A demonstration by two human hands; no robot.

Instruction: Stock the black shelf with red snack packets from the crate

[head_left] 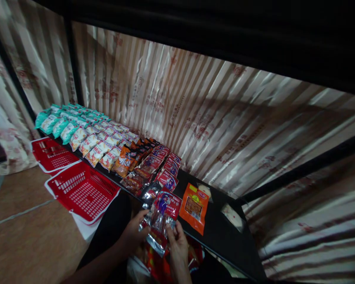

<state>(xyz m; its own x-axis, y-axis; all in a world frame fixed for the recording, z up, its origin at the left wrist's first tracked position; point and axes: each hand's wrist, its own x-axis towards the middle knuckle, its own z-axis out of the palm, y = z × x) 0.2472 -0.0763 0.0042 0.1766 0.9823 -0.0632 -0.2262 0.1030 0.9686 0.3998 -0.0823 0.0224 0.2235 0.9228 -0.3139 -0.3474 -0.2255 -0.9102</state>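
Observation:
A red and silver snack packet (pixel 165 211) with a see-through window is held between both hands above the front edge of the black shelf (pixel 221 236). My left hand (pixel 137 227) grips its left side, and my right hand (pixel 176 236) pinches the lower right with the thumb on top. Just beyond lie matching red packets (pixel 167 179) in two rows. To the right of the held packet, an orange snack bag (pixel 194 208) lies flat on the shelf. Below my hands, partly hidden, are more red and orange packets (pixel 159 264).
Orange and black bags (pixel 126 161), white striped bags (pixel 97 152) and teal bags (pixel 68 132) stand in rows leftward. Red plastic baskets (pixel 85 193) sit in front, at lower left. A pale, clear-wrapped item (pixel 232 217) lies at the shelf's right. A patterned curtain (pixel 195 106) hangs behind.

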